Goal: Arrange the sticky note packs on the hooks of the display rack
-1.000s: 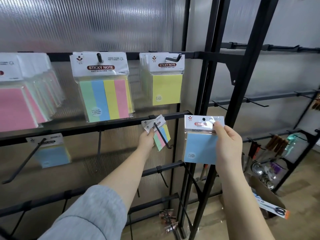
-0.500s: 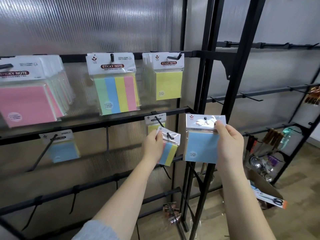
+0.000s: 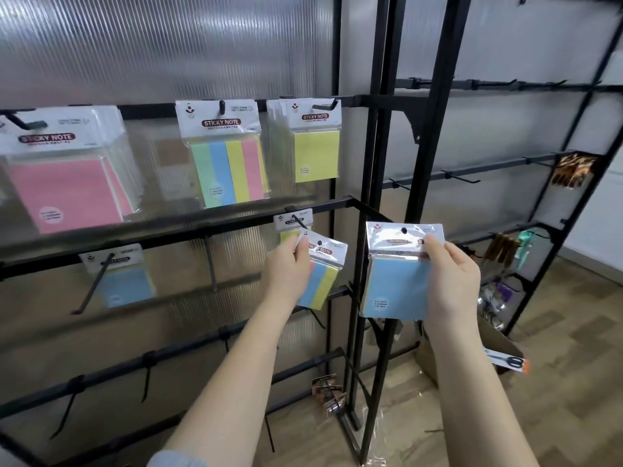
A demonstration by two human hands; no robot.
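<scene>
A striped sticky note pack (image 3: 320, 274) is held tilted at the tip of a hook (image 3: 301, 222) on the black display rack (image 3: 387, 210), in front of a yellow pack (image 3: 290, 227) already hung there. A blue pack (image 3: 397, 284) is held upright just beside the rack's post.

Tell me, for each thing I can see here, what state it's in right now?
Left hand: pinches a small striped pack, tilted, at the middle-row hook.
Right hand: holds a blue pack by its header, upright, off the rack.
Small yellow pack: hanging on that hook.
Pink pack, striped pack, yellow pack: hanging on top-row hooks.
Pale blue pack: hanging, middle row.
</scene>
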